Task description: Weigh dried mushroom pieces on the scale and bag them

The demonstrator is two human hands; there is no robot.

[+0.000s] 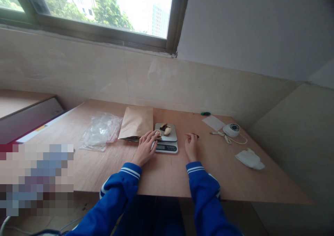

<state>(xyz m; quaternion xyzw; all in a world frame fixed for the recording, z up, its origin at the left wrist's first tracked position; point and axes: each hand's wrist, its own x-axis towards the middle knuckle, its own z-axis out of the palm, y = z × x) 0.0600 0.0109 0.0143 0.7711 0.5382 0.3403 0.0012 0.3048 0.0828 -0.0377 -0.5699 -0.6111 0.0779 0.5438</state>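
Note:
A small kitchen scale (172, 136) with a steel platform and a front display stands in front of me. Several pale, curved pieces (167, 130) with dark parts lie on its platform; they look like dried slices or shells, but I cannot tell their kind. My left hand (146, 147) reaches over the scale's left edge with fingers stretched out, its tips beside the nearest pale piece. To the right of the scale, my right hand (191, 148) rests low over the table with fingers bent together. A small dark piece (197, 136) shows at its fingertips, partly hidden.
Left of the scale lie a brown paper pouch (138, 122) and clear plastic bags (97, 130). At the right are a green-handled screwdriver (206, 114), a white card (214, 122), a white dome camera (231, 129) with its cable and a crumpled white tissue (250, 159).

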